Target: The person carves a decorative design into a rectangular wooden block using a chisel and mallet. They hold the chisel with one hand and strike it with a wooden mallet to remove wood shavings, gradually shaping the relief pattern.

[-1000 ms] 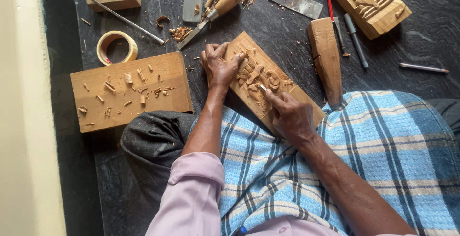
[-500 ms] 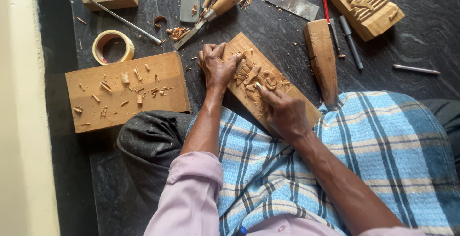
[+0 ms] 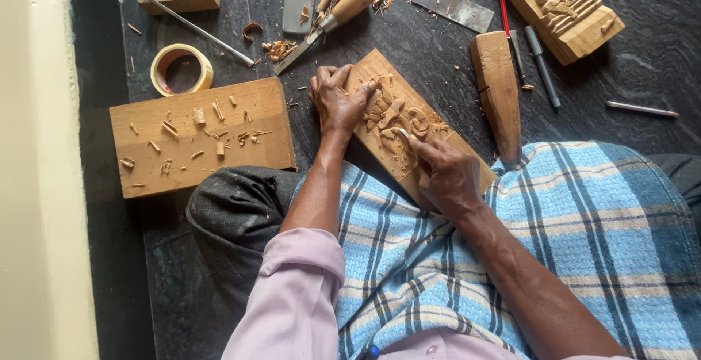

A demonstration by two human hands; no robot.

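A wooden carving panel [image 3: 380,75] with a raised figure leans from the dark floor onto my lap, over a blue checked cloth. My left hand [image 3: 334,101] lies flat on the panel's upper left edge and presses it down. My right hand [image 3: 445,174] is closed around a small chisel [image 3: 404,134], whose pale tip touches the carved relief near the panel's middle. Most of the tool is hidden inside my fist. Wood chips lie on the carving.
A big flat wooden block [image 3: 197,137] with shavings lies at the left, a tape roll [image 3: 180,69] behind it. A wooden mallet [image 3: 498,86], chisels with wooden handles [image 3: 343,6], a metal blade [image 3: 451,6], pencils [image 3: 539,57] and a finished carved block [image 3: 558,6] lie behind.
The view has shifted slightly. Both hands stay on the panel; my right hand with the chisel has barely moved along the relief.
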